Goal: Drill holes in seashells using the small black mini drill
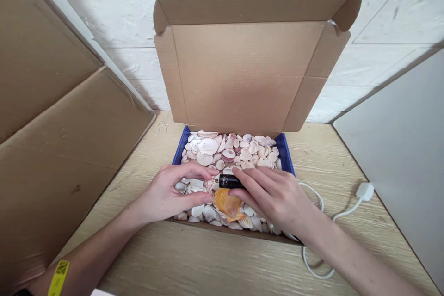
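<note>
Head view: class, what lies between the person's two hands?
In the head view, a black tube held by the right hand points at a small shell in the left hand; an orange shell lies below.

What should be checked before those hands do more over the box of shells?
1. Right hand grips black cylindrical tool: ok.
2. Left hand firmly holds the small pinkish shell at the tool's tip: cannot tell.
3. Brown cardboard box lid stands open, clear of both hands: ok.
4. White cable lies free of snags: cannot tell, partly hidden.
5. Tool switched on: cannot tell.
</note>
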`<state>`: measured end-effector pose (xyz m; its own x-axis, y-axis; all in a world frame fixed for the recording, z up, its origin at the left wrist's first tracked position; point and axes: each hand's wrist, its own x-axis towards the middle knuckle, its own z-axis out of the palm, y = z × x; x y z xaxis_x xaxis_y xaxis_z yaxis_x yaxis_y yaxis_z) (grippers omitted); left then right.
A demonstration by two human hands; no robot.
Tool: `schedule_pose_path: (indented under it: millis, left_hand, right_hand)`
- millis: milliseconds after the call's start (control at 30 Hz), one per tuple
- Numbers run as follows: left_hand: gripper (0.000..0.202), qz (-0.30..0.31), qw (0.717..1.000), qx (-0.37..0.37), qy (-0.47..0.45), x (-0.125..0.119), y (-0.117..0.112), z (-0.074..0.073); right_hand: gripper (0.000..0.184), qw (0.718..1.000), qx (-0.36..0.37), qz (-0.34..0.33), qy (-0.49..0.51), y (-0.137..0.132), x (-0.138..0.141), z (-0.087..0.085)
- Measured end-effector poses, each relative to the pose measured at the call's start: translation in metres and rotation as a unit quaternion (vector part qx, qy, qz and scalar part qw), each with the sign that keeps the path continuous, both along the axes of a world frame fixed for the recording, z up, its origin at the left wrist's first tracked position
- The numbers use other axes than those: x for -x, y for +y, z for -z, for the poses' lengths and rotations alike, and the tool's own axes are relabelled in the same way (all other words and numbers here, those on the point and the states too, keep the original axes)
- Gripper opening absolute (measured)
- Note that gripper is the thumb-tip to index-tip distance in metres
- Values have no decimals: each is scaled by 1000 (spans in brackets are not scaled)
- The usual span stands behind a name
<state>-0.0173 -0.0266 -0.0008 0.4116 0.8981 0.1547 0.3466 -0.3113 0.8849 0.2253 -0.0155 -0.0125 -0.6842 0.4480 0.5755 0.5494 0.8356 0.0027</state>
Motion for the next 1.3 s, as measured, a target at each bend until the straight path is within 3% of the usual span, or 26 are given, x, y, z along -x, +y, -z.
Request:
schedule_pose_path:
  millis: [1033,1300]
  left_hand:
    - [18,36,997,-63,36,3,0,0]
    - [16,36,998,-40,44,3,0,-1]
  right_hand:
    - [26,1000,-4,12,0,0,0,0]
    - [26,1000,-1,8,1,1,0,-1]
